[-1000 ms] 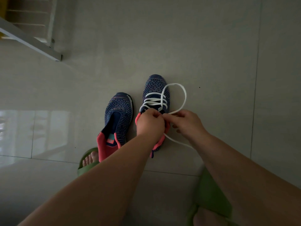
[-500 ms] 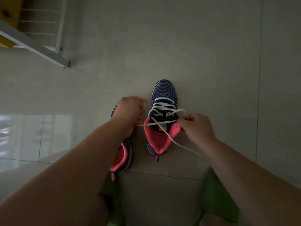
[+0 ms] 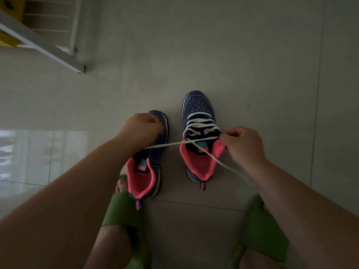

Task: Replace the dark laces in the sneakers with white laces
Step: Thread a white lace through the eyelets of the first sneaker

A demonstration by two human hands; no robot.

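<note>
Two dark blue knit sneakers with pink linings stand side by side on the tiled floor. The right sneaker (image 3: 198, 113) carries a white lace (image 3: 200, 125) threaded across its upper. One lace end runs taut to the left into my left hand (image 3: 140, 128), which grips it above the left sneaker (image 3: 149, 158). That left sneaker shows no lace. My right hand (image 3: 242, 144) pinches the lace at the pink collar on the right sneaker's right side. The other lace end trails down to the right, under my right forearm.
My feet in green slides (image 3: 124, 212) sit just below the sneakers, the right slide (image 3: 266, 230) under my right arm. A white metal frame (image 3: 44, 43) crosses the upper left corner. Bare grey floor tiles (image 3: 252, 55) surround the shoes.
My left hand has drawn the lace end out to the left across the left sneaker, pulling it taut. The big loop beyond the right sneaker has gone. The view has shifted slightly.
</note>
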